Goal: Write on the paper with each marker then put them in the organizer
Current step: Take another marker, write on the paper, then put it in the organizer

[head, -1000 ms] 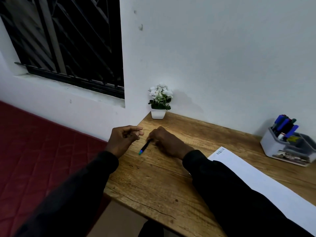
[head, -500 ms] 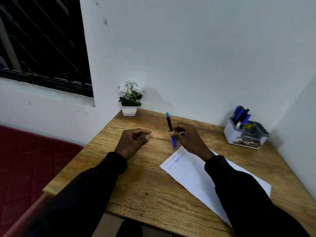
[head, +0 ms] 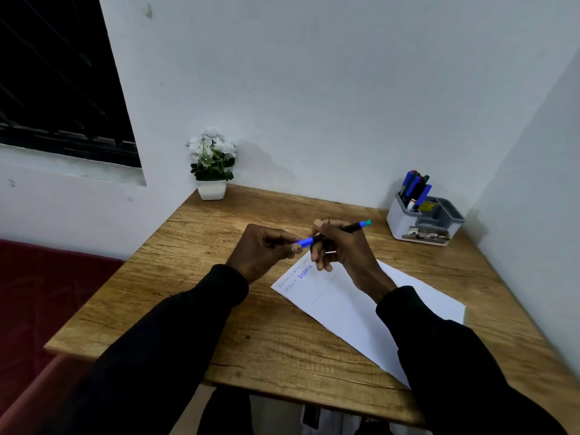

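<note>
Above the near corner of the sheet of paper [head: 339,304], both hands hold one marker [head: 352,227] clear of the wooden surface [head: 219,309]. The right grip [head: 342,249] has its fingers curled round the black barrel, and the teal end sticks out past it toward the organizer [head: 405,229]. The left grip [head: 266,250] pinches the blue cap end between thumb and fingertips; whether the cap is seated or loose cannot be told. The marker lies nearly level, tilted slightly up to the right. The paper lies flat and askew on the surface under the right forearm, with a few lines of blue writing [head: 298,277] at its far left corner. The white and grey organizer stands at the far right corner against the wall, with several other markers [head: 415,190] upright in its rear compartment. A small white pot of flowers [head: 212,171] stands at the far left corner, well apart from the hands. Both arms wear black sleeves [head: 163,340].
</note>
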